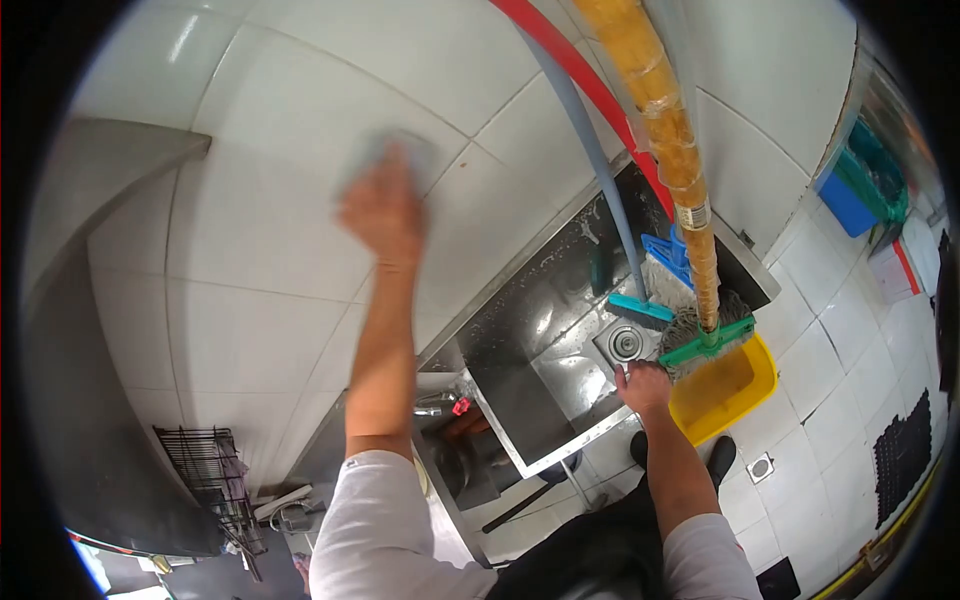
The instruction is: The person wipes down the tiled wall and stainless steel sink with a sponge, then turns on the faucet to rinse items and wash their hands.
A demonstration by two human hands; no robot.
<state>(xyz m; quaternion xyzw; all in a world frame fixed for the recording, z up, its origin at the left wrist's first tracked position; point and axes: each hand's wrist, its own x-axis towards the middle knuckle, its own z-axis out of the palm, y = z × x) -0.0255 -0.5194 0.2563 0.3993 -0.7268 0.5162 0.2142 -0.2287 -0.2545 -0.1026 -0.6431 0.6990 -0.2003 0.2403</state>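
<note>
Against the white tiled wall, my left hand presses a small greyish cloth. Motion smears both the hand and the cloth, so the cloth's exact kind is unclear. My right hand grips the front rim of the metal sink, its fingers curled over the edge. Inside the wet sink lie a round drain strainer and a teal brush head. Just right of my right hand is a yellow basin, with a green-clamped mop above it.
A yellow-wrapped pole, a grey-blue handle and a red tube lean across the sink. A blue mop head stands behind. A wire rack hangs at lower left. A black mat lies on the tiled floor.
</note>
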